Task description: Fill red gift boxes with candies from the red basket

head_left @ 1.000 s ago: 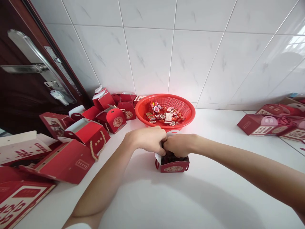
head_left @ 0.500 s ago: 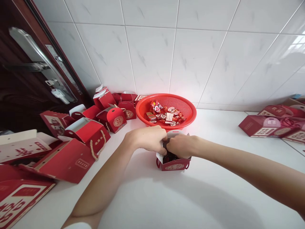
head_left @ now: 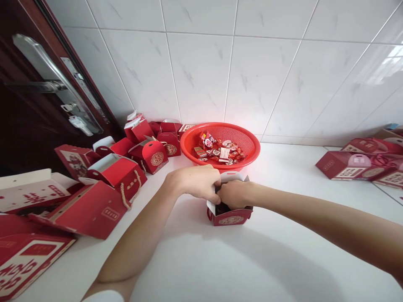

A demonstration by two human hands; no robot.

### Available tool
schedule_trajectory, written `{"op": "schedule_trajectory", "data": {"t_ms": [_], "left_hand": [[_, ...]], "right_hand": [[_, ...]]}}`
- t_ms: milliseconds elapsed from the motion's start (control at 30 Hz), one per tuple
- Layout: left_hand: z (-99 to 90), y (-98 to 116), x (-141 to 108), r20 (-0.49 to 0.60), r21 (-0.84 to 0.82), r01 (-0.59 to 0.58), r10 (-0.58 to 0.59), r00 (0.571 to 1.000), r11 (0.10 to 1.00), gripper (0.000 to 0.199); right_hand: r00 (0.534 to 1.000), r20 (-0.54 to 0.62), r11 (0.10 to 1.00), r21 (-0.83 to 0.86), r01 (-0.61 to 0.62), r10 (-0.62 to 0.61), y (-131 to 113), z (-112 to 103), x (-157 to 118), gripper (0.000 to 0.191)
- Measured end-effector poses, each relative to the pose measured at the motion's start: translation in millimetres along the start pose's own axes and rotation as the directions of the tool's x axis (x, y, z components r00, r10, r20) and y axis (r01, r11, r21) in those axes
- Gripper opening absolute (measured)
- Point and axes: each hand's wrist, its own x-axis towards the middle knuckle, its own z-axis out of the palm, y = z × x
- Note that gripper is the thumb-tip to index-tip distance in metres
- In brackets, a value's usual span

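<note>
A small red paper gift box (head_left: 217, 219) stands on the white tabletop in front of me, its top flaps raised. My left hand (head_left: 200, 181) is closed on the box's left side, thumb and fingers pinching the edge. Down inside the box reaches my right hand (head_left: 233, 193); its fingertips are hidden by the walls and by the hand itself. The dark contents of the box show only as a sliver between the hands. Just behind it sits a red plastic basket (head_left: 252, 156) with wrapped candies (head_left: 209, 141) in it.
Several red gift boxes (head_left: 124, 170), some with open tops and rope handles, crowd the left side. More closed boxes (head_left: 343, 165) lie at the right. A tiled wall (head_left: 201, 75) runs behind the table, and a dark door (head_left: 19, 126) with keys stands at the left.
My right hand has moved slightly left and deeper into the box. The left hand keeps its hold on the side.
</note>
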Motion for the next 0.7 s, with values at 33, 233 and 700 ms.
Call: {"op": "schedule_trajectory", "data": {"t_ms": [33, 233, 700], "left_hand": [[-0.3, 0.1, -0.4, 0.000, 0.005, -0.004, 0.004, 1.000, 1.000, 0.019], [0.4, -2.1, 0.1, -0.002, -0.029, 0.002, -0.002, 1.000, 1.000, 0.020], [1.0, -3.8, -3.9, -0.057, -0.011, 0.012, -0.012, 0.998, 1.000, 0.015]], "right_hand": [[1.000, 0.026, 1.000, -0.004, 0.003, -0.002, 1.0, -1.3, -1.7, 0.020], [0.995, 0.091, 0.999, 0.032, -0.033, 0.030, 5.6, -1.2, -9.9, 0.029], [0.991, 0.016, 0.984, 0.118, -0.135, 0.134, 7.8, -6.0, -21.5, 0.033]]}}
